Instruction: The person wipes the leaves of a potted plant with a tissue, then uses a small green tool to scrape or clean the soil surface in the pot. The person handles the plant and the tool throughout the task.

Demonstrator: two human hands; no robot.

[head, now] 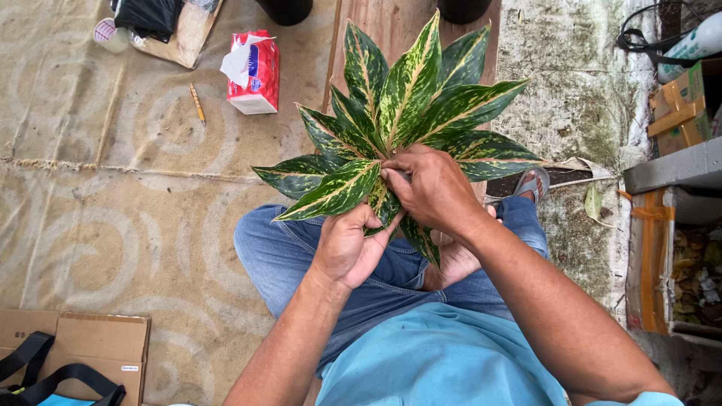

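Green leaves streaked cream fan out from the plant [406, 113], held up over the lap so both hands can work its base: left hand [347, 244] gripping from below, right hand [435, 188] clasped over the stems.

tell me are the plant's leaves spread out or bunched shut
Spread out: the plant leaves fan in all directions above the left hand and right hand gripping its base.

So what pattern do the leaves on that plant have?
Dark green leaves with yellow-cream speckling and pale midribs, seen best in the head view.
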